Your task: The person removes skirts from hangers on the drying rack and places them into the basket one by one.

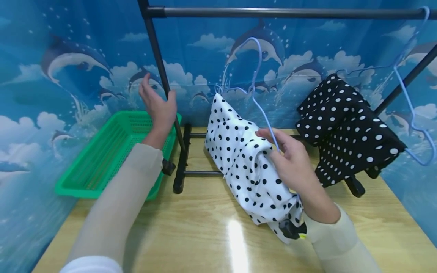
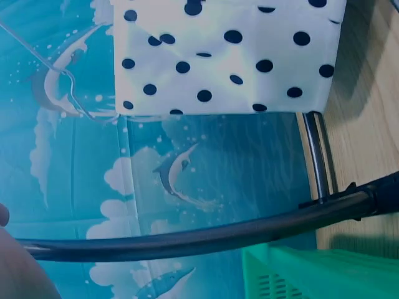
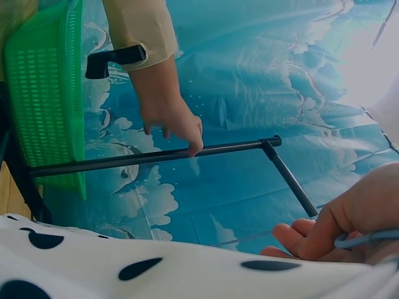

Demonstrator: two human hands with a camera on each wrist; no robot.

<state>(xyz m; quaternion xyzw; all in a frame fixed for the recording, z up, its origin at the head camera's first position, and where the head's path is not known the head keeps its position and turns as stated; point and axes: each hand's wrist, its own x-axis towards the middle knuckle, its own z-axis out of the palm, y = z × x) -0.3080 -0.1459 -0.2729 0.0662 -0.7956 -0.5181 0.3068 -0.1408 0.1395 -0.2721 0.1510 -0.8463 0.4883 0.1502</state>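
Observation:
A white garment with black polka dots drapes over a light blue wire clothes hanger, tilted above the table. My right hand holds the hanger wire at its right side, fingertips against the fabric. In the right wrist view the wire passes between the thumb and fingers of this hand. My left hand is at the left post of a black clothes rack, fingers extended and thumb by the post. The left wrist view shows only a sliver of that hand.
A green plastic basket stands left of the rack on the wooden table. A black garment with white dots hangs at the right on another blue hanger, hooked over the top bar. Behind is a dolphin-print curtain.

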